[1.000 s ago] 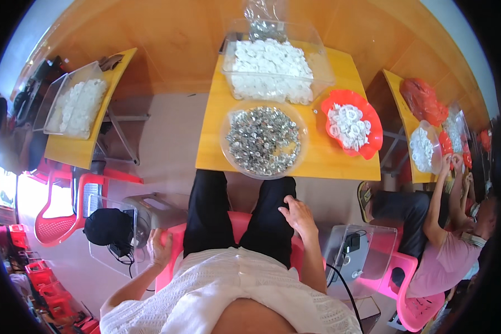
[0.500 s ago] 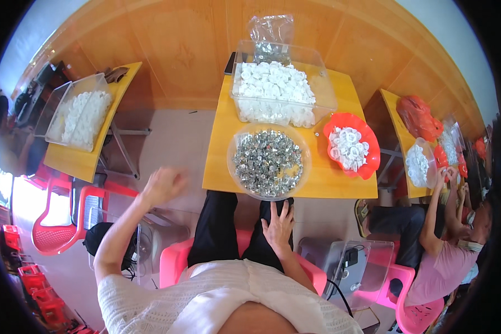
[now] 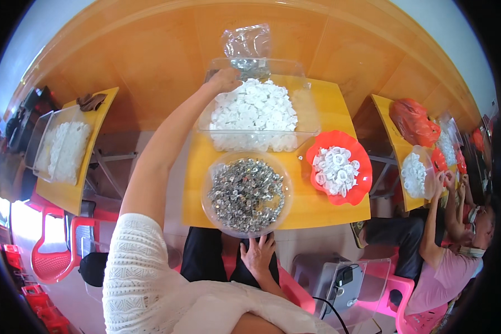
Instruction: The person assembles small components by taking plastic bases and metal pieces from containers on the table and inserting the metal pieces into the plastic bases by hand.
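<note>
Overhead, left hand [image 3: 226, 79] stretches to the clear bin's [image 3: 312, 114] rim, fingers curled; right hand [image 3: 258, 253] rests open.

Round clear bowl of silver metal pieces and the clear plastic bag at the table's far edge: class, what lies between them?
In the head view, the clear bin heaped with white plastic parts lies between the bowl and the bag; the left hand touches its far rim.

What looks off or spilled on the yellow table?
Nothing spilled. The round metal-parts bowl overhangs the table front edge, right hand just under it. Left hand grips the clear bin rim.
</note>
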`<state>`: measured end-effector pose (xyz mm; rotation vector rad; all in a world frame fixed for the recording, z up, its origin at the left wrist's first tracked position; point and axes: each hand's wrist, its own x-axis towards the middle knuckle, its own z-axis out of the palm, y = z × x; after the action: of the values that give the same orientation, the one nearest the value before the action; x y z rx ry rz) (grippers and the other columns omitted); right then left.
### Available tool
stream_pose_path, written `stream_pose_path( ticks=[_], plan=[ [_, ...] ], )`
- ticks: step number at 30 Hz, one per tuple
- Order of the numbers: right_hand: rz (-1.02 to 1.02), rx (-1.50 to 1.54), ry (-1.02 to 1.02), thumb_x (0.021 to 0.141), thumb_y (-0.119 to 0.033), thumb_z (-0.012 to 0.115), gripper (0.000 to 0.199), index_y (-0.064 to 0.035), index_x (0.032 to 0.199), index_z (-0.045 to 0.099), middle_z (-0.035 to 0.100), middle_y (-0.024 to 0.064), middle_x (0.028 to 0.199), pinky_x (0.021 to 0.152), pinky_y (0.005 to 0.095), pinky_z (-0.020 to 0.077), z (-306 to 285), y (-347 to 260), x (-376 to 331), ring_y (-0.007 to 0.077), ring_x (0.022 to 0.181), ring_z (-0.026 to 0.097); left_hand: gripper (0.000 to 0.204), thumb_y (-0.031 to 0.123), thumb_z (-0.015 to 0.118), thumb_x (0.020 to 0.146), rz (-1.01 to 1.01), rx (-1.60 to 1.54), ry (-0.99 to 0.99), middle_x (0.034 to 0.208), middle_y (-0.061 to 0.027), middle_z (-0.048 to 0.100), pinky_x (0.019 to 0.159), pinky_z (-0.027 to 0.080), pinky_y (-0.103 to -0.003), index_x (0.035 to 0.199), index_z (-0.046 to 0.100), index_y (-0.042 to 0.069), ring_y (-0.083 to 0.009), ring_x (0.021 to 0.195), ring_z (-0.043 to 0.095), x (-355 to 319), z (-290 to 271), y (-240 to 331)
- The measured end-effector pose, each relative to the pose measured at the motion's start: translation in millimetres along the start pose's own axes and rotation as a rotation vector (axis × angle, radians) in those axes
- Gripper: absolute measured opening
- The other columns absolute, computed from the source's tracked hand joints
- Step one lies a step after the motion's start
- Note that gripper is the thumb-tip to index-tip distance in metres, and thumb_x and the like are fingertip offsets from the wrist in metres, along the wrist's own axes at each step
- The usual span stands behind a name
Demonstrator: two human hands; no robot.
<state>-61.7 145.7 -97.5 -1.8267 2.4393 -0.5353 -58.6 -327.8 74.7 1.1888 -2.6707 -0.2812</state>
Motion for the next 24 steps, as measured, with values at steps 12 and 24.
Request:
stream_pose_path(
  ticks=[12,24],
  plan=[
    [0.002,-0.034,0.024,0.063,-0.032,0.068,0.044,-0.011,0.1,0.057,0.039,0.0202,0.11,0.081,0.0597,0.0353,16,3,2,0.0492,0.099,0.04,0.07,0.051,0.067,0.065,0.081,0.103,-0.248,0.124,-0.0219,0.04,0.095,0.033,-0.047,0.122,0.044,0.018,-0.0393,0.116,0.037,53,63,-2],
    [-0.012,-0.061,0.006,0.065,-0.031,0.067,0.048,-0.0102,0.106,0.055,0.037,0.0204,0.114,0.08,0.0587,0.0359,9,-6,4,0.0468,0.097,0.042,0.03,0.019,0.069,0.067,0.371,-0.134,-0.164,0.097,-0.0161,0.056,0.081,0.042,-0.041,0.09,0.053,0.009,-0.0322,0.098,0.051,-28,28,30]
  ],
)
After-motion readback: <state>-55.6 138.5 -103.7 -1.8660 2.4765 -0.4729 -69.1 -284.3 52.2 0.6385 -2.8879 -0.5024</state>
